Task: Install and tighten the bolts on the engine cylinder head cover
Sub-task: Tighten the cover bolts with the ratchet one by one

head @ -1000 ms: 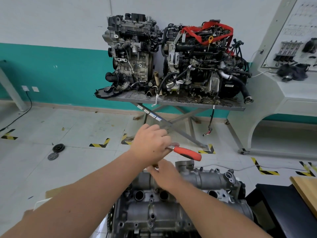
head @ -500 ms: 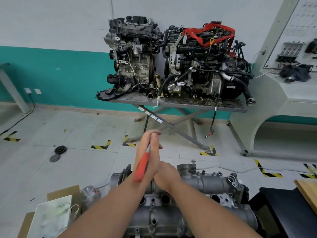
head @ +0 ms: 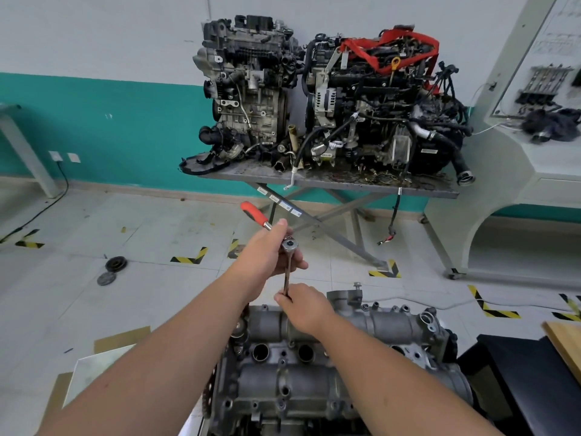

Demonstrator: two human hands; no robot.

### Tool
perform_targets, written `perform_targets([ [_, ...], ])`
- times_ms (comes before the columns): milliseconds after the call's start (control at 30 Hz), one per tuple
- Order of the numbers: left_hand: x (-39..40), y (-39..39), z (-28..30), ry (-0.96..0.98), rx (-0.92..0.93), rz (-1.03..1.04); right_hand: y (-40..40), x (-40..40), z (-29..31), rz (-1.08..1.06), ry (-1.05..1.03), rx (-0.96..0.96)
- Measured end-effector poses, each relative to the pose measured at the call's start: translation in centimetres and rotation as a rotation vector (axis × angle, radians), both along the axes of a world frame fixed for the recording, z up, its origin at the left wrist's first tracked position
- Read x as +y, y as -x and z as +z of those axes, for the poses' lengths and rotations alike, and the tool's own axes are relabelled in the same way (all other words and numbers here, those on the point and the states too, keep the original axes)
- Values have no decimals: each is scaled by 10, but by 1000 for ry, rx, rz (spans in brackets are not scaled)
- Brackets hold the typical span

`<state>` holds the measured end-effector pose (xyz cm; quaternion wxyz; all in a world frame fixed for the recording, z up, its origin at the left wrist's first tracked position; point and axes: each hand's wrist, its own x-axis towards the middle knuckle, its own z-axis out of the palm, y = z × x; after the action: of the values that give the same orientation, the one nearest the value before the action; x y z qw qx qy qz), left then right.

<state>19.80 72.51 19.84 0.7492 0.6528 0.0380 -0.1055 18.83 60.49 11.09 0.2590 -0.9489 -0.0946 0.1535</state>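
Note:
A grey cylinder head cover (head: 314, 372) sits on the engine at the bottom centre, with open plug wells and small bolt holes. My left hand (head: 267, 253) grips a ratchet wrench (head: 289, 245) just below its head; the red handle (head: 253, 212) points up and to the left. A long extension bar (head: 286, 278) runs down from the ratchet head. My right hand (head: 301, 306) is closed around the bar's lower end at the cover's far edge. The socket and bolt under that hand are hidden. One bolt (head: 356, 284) stands upright on the housing at the far side.
Two engines (head: 330, 105) stand on a metal scissor table (head: 345, 184) ahead. A white training bench (head: 534, 168) is at the right, a black surface (head: 528, 372) and wooden board (head: 566, 344) at the near right. Cardboard (head: 122, 341) and pulleys (head: 116, 264) lie on the floor at left.
The ratchet handle has swung from the right, round past my side, to point up-left. My left hand turned with it; my right hand stayed on the extension bar.

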Motion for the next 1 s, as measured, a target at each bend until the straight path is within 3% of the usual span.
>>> perform_targets([
  [200,16,-1,25,-273,38,-186,-2,-1,3,10,-43,27],
  [367,3,-9,49,-702,-17,-240,1,0,2,14,-26,7],
  [567,-24,-3,49,-1532,-574,-392,1,0,-3,17,-9,-35],
  [667,-15,4,34,-1703,-1038,-326,0,-1,-3,13,21,-62],
  [733,-4,8,16,-1608,-1365,-92,0,-1,-3,33,18,-84],
  [800,2,14,-3,-1405,-1346,174,2,1,-2,20,-74,-43],
  [900,-4,20,-23,-950,-929,234,1,1,-1,19,-53,-16],
  [1000,-25,21,-21,-163,-409,261,0,-1,-2,28,48,-45],
])
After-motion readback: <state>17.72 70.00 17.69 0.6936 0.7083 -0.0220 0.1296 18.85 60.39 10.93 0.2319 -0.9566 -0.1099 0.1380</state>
